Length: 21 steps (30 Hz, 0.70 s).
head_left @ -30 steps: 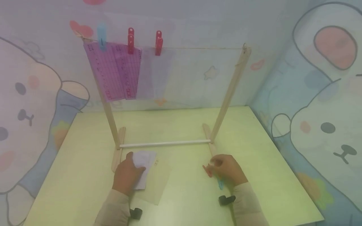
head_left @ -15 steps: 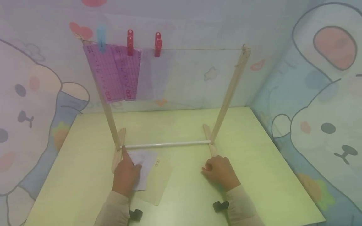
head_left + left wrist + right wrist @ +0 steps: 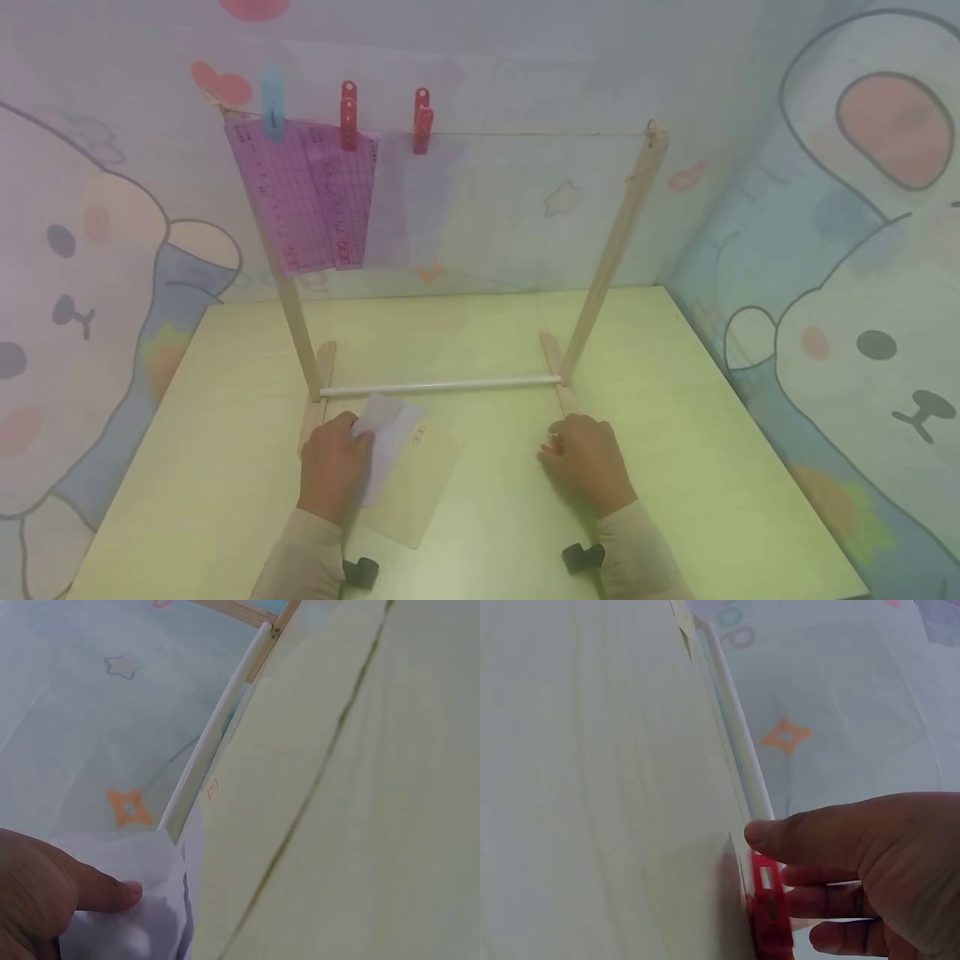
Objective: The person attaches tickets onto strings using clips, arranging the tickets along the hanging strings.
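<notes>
My left hand (image 3: 335, 467) pinches a pale lilac-white paper sheet (image 3: 397, 425) near its upper left corner. In the left wrist view the thumb lies flat over this paper (image 3: 131, 859), its other fingers mostly hidden. Partly under the sheet is a pale yellow paper (image 3: 420, 492) with a small printed mark, flat on the table. My right hand (image 3: 588, 467) is low over the table by the rack's right foot. The right wrist view shows a red clothespin (image 3: 772, 922) between its thumb and curled fingers; the head view hides most of that clothespin.
A wooden rack with a left post (image 3: 296, 325), right post (image 3: 615, 250) and white rod (image 3: 442, 386) stands behind the hands. On its string (image 3: 525, 134) are a blue clothespin (image 3: 273, 104) and two red ones; two purple sheets (image 3: 288, 200) hang there.
The right hand has shifted slightly left, and the red and blue clothespins seen beside it are now hidden in the head view. The left fingers, earlier stretched over the paper, now pinch its lifted edge.
</notes>
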Tool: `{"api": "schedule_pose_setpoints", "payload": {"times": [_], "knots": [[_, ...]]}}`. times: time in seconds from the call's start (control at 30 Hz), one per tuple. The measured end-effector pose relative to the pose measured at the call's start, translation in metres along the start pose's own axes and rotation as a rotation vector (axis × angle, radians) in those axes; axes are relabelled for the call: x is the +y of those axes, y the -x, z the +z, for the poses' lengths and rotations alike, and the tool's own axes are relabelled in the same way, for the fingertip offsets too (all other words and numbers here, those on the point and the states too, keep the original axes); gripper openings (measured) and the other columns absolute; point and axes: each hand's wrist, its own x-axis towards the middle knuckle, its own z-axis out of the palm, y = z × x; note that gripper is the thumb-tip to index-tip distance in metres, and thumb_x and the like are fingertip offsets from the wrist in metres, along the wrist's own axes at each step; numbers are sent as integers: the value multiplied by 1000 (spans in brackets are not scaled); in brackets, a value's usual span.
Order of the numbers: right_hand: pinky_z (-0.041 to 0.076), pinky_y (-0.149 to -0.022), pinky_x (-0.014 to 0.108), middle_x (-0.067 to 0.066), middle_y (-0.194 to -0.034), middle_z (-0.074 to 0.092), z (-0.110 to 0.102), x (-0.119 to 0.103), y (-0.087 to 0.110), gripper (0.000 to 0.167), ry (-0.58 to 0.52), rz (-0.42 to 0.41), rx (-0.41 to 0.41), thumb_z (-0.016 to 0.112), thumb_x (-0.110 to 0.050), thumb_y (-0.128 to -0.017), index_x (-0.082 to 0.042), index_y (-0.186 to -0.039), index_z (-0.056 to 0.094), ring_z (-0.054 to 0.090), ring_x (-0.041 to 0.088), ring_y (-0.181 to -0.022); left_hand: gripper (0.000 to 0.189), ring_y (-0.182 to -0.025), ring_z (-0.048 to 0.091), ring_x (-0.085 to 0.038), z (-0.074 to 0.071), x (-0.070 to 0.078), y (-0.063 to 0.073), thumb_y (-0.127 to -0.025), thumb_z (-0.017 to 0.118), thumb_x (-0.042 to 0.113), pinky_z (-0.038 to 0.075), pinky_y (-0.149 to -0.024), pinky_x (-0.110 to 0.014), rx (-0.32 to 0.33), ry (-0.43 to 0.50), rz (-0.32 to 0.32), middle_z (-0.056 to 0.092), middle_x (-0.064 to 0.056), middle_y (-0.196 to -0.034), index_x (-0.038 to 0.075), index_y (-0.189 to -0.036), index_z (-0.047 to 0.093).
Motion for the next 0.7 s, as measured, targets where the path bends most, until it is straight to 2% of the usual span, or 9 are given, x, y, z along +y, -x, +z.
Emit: {"api": "schedule_pose_setpoints", "payload": {"times": [0.17,0.23,0.3,0.4,0.5,0.57,0.63,0.7], "knots": [[37,-56,33,-7,-66,46,2,3,3,39,-24,27,-18,87,-29,-81,-22,-63,53,41,13,-59,17,-73,64,-39,2,-2,-1,-93,69,16,48,-64,-56,46,-28,44,71,-18,-85,-1,-90,70],[35,-55,32,-7,-65,43,1,3,4,45,-37,25,-25,86,-29,-84,-22,-62,47,39,13,-58,18,-74,65,-39,2,-2,-1,-97,66,15,50,-65,-56,54,-12,50,71,-18,-84,-2,-93,71],[34,-55,32,-6,-65,41,0,3,4,47,-49,17,-22,84,-28,-87,-22,-61,45,38,13,-58,19,-70,64,-33,3,-2,-1,-101,62,14,50,-63,-51,52,13,50,70,-15,-81,-1,-93,70],[36,-55,33,-6,-65,43,-1,3,4,41,-59,7,-13,79,-28,-91,-20,-61,52,39,13,-57,21,-62,58,-25,4,-2,-2,-104,57,12,48,-58,-43,40,49,48,67,-10,-74,2,-89,68],[40,-56,33,-7,-66,49,-2,5,4,29,-85,27,-22,76,-26,-95,-17,-69,68,42,12,-58,20,-64,57,-25,2,0,-2,-103,57,11,46,-60,-43,45,61,55,67,-10,-76,3,-89,68],[42,-58,32,-8,-66,50,-1,7,3,28,-110,45,-46,75,-24,-96,-16,-70,69,43,11,-58,20,-66,57,-26,1,1,-2,-102,57,11,46,-62,-45,48,65,62,67,-10,-77,3,-89,68],[41,-59,32,-8,-65,48,-1,8,2,34,-130,54,-74,76,-24,-95,-17,-65,63,42,10,-59,19,-67,57,-26,0,1,-2,-102,58,12,47,-63,-46,49,65,65,67,-10,-78,2,-90,69],[38,-59,30,-7,-64,43,-1,8,1,45,-141,50,-103,79,-24,-93,-18,-60,49,39,10,-59,20,-67,57,-25,1,0,-3,-102,57,12,47,-64,-46,41,61,60,68,-10,-79,2,-91,69]]}}
